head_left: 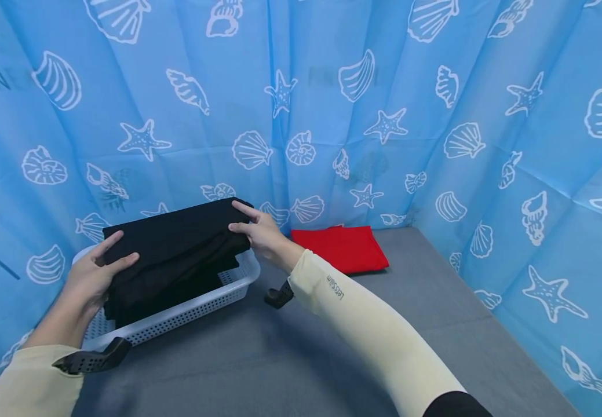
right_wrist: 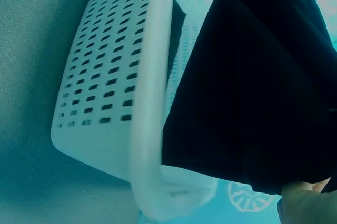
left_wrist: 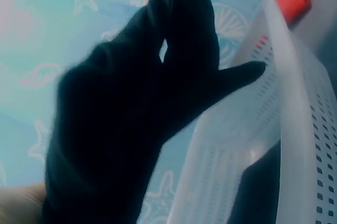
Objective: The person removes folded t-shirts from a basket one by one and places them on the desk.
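Note:
A folded black cloth (head_left: 175, 243) is held just above a white perforated basket (head_left: 238, 284) that has more black cloth inside. My left hand (head_left: 94, 272) grips the cloth's near left end, thumb on top. My right hand (head_left: 259, 231) pinches its far right end. The left wrist view is filled by the black cloth (left_wrist: 131, 124) hanging over the basket wall (left_wrist: 295, 103). In the right wrist view the black cloth (right_wrist: 258, 82) hangs beside the basket rim (right_wrist: 150, 103), with a bit of my right hand's fingers (right_wrist: 308, 205) at the bottom edge.
A folded red cloth (head_left: 345, 246) lies on the grey table (head_left: 332, 347) to the right of the basket. A blue curtain with shell and starfish prints (head_left: 384, 104) closes in the table at the back and both sides.

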Available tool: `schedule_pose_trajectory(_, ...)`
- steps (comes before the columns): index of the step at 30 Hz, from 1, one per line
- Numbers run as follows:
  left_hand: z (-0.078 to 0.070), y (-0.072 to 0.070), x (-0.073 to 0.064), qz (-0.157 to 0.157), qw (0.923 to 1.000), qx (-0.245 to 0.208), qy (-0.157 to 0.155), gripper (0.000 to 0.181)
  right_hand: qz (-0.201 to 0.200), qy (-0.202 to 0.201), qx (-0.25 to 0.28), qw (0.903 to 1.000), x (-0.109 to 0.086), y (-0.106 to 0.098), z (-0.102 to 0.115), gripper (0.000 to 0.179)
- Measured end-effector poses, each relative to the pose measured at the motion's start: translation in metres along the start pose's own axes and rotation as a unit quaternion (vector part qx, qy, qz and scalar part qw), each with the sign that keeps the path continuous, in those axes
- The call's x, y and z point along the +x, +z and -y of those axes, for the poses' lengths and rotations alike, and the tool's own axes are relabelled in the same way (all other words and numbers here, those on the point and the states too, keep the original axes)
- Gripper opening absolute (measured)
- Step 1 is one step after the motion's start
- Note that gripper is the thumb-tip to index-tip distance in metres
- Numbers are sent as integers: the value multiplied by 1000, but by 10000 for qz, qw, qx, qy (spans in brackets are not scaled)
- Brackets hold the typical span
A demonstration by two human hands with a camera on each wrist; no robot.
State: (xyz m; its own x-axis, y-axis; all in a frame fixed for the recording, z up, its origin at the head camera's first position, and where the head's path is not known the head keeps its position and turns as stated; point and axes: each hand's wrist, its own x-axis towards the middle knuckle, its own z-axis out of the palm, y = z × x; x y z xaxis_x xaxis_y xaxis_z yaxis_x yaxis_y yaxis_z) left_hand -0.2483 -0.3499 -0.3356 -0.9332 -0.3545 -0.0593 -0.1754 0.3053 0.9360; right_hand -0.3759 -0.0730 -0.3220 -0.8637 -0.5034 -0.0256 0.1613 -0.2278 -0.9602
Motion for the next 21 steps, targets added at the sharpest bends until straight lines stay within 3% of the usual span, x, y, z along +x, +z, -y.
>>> schedule_pose_trajectory(7, -11, 13, -7, 7, 9997, 63, 228, 79, 18, -149, -7, 9999, -18, -11, 17, 54)
schedule_pose_trajectory(15, -25, 38, -16, 234, 9987, -55, 460, 78, -247, -529, 67, 9983, -49, -29, 24, 53)
schedule_pose_trajectory(21, -34, 56, -25, 400, 9974, -282, 530, 78, -467, -755, -262, 9957, -72, -44, 29, 52)
